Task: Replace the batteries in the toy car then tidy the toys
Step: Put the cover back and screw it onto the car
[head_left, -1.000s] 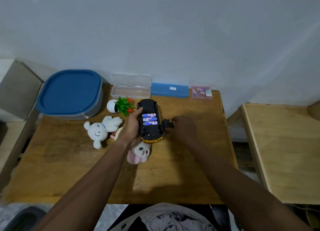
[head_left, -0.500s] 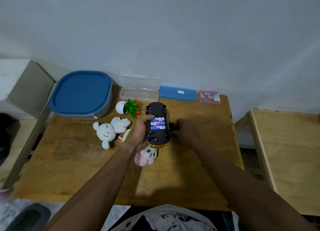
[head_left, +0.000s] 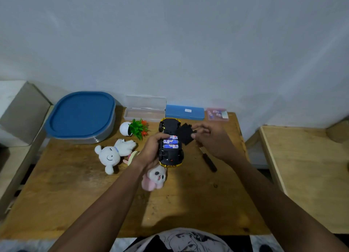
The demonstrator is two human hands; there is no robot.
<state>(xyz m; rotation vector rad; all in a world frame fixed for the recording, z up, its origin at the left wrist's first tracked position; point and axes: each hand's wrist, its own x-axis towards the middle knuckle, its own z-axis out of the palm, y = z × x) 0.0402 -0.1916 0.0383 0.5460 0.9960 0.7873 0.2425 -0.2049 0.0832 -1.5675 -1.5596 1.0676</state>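
Car [head_left: 171, 155] upturned in left hand [head_left: 149, 153]; right hand [head_left: 213, 142] pinches black cover [head_left: 186, 133]

Car [head_left: 171, 153] underside was black, gold trim; batteries [head_left: 170, 142] blue-white; cover [head_left: 186, 133] black; container lid [head_left: 80, 115] at 10 o'clock blue.

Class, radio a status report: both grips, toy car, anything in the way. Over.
Left grip holds upturned toy car, batteries in. Right grip pinches black cover beside it. Screwdriver on table, not obstructing.
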